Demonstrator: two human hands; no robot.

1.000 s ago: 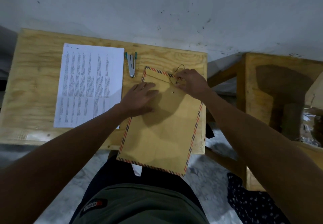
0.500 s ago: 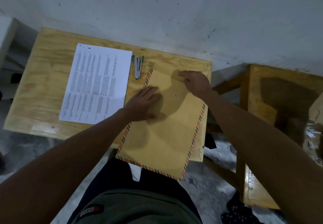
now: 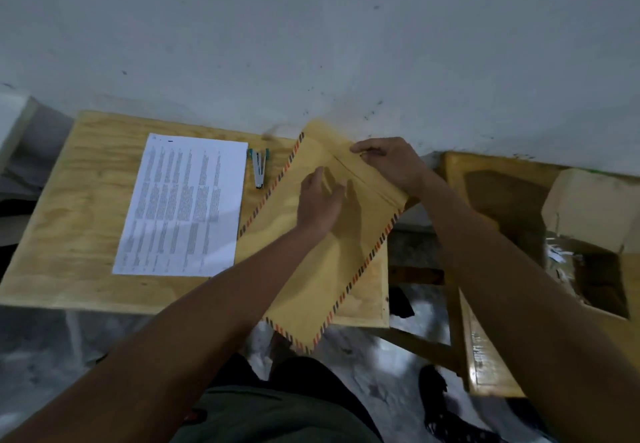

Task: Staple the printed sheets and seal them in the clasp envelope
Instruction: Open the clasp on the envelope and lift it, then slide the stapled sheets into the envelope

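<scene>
- Opening up the clasp envelope point(image 3: 313, 269) — that's the step in hand, by my read: flap is standing raised at the far end, envelope is lying slanted across the right part of the surface point(image 3: 86, 207), near corner hanging off the front edge.
- Right hand point(image 3: 388, 162) is pinching the flap's edge w/ fingers curled round it, holding it up.
- Left hand point(image 3: 320, 200) is hovering or resting flat on the envelope's body just below the flap, fingers fairly straight, gripping nothing; bit blurred, so contact is hard to call.
- Printed sheets point(image 3: 183, 207) are lying in a squared stack on the surface, left of the envelope, apart from both hands. Can't tell whether a staple is in yet.
- Stapler point(image 3: 259, 169) is sitting untouched btwn sheets and envelope.
- So, judging from the layout: early days. Stapling probably pending, then loading the sheets in, then closing flap and fastening the clasp.
</scene>
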